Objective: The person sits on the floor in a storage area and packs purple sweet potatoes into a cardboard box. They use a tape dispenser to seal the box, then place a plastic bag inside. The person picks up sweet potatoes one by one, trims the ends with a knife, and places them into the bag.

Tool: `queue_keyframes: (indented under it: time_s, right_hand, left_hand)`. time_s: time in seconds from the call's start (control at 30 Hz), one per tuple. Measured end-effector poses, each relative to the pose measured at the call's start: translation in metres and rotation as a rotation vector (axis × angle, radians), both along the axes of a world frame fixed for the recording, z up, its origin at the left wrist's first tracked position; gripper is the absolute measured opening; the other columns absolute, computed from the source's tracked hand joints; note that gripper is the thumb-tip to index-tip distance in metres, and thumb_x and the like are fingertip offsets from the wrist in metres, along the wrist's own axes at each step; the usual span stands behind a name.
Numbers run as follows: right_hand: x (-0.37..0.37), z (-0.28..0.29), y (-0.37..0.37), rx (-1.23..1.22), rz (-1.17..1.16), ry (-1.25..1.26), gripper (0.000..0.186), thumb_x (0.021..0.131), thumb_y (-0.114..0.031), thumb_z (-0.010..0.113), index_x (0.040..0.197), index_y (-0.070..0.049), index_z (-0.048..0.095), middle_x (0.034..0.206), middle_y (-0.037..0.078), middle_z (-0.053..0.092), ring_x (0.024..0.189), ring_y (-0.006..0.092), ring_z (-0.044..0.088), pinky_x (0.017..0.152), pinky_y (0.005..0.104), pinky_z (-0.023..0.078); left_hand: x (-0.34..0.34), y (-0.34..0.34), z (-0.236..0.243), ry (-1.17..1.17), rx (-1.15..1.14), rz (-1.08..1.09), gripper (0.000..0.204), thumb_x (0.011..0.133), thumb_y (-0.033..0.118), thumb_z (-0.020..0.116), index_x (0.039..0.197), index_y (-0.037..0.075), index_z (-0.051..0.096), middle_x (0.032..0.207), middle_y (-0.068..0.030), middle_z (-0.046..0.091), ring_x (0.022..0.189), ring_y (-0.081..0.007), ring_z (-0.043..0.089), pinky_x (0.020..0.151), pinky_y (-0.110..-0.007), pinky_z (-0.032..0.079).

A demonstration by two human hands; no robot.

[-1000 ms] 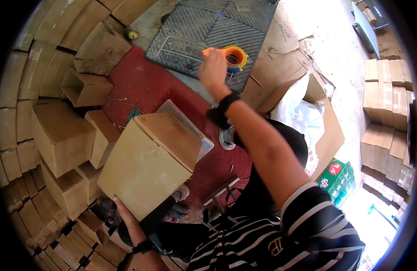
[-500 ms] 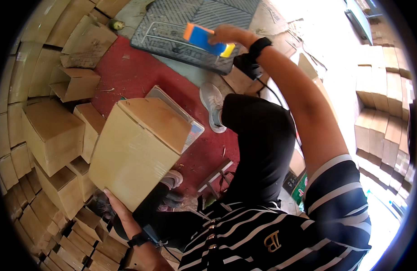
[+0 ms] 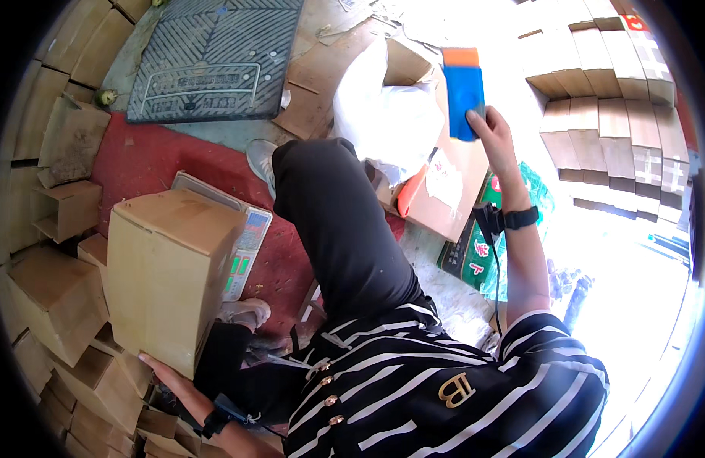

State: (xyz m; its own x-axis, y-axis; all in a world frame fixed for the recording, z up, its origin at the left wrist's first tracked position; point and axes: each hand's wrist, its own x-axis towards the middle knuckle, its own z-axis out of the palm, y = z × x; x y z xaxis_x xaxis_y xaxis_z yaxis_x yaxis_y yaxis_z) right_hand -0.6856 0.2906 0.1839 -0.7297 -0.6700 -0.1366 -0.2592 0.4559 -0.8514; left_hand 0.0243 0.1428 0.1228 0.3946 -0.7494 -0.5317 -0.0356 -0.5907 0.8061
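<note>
My left hand point(image 3: 161, 374) holds a sealed cardboard box point(image 3: 161, 282) at its lower edge. The box sits over or against a platform scale point(image 3: 245, 252) with a display panel; its support is partly hidden. My right hand point(image 3: 496, 141) is raised at the right, closed on a blue and orange tape dispenser point(image 3: 462, 88), held upright in view. Behind it an open carton point(image 3: 453, 206) holds a white plastic bag point(image 3: 387, 122), with an orange object point(image 3: 413, 191) beside the bag.
Stacked cartons line the left point(image 3: 89, 359) and upper right point(image 3: 597, 145). A grey ribbed mat point(image 3: 207, 46) lies at the top beside red flooring point(image 3: 139, 153) and flattened cardboard point(image 3: 307, 114). My knee and shoe are in the middle. A green printed package point(image 3: 471, 263) lies at the right.
My right hand has lifted the tape dispenser off the mat and carried it rightward. The view has shifted, and the box in my left hand now appears further left and more upright.
</note>
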Motion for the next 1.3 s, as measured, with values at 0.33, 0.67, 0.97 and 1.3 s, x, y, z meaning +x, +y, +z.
queue_keyframes:
  time_s: [0.33, 0.67, 0.97, 1.3]
  right_hand:
    - [0.037, -0.149, 0.159, 0.646, -0.385, 0.456, 0.042, 0.079, -0.042, 0.061, 0.088, -0.001, 0.052, 0.081, 0.022, 0.061, 0.076, 0.0377, 0.061, 0.066, 0.0448, 0.047]
    - [0.071, -0.185, 0.195, 0.896, -0.564, 0.376, 0.049, 0.077, -0.043, 0.062, 0.095, 0.001, 0.055, 0.092, 0.024, 0.063, 0.091, 0.0396, 0.061, 0.079, 0.046, 0.047]
    - [0.049, -0.208, 0.212, 0.862, -0.295, 0.111, 0.058, 0.077, -0.052, 0.058, 0.097, 0.002, 0.065, 0.089, 0.025, 0.065, 0.091, 0.0371, 0.063, 0.081, 0.0431, 0.048]
    - [0.101, 0.055, -0.017, 0.253, 0.451, 0.717, 0.02, 0.089, -0.022, 0.057, 0.089, -0.002, 0.057, 0.082, 0.015, 0.063, 0.077, 0.0338, 0.061, 0.066, 0.0378, 0.047]
  left_hand:
    - [-0.023, 0.002, 0.016, -0.162, -0.054, 0.011, 0.081, 0.091, 0.062, 0.035, 0.138, -0.004, 0.032, 0.137, -0.0166, 0.041, 0.119, -0.0286, 0.045, 0.099, -0.035, 0.037]
    - [-0.001, 0.006, -0.001, -0.062, -0.105, -0.049, 0.079, 0.092, 0.059, 0.036, 0.139, -0.005, 0.03, 0.141, -0.0158, 0.037, 0.124, -0.0274, 0.04, 0.103, -0.035, 0.032]
    - [-0.006, -0.003, -0.007, -0.023, -0.088, -0.045, 0.079, 0.09, 0.062, 0.037, 0.136, -0.002, 0.036, 0.136, -0.0136, 0.043, 0.119, -0.0266, 0.044, 0.101, -0.032, 0.033]
    - [-0.006, -0.001, -0.009, -0.054, -0.147, -0.002, 0.076, 0.091, 0.061, 0.038, 0.124, -0.007, 0.05, 0.121, -0.0136, 0.055, 0.107, -0.0222, 0.053, 0.091, -0.031, 0.04]
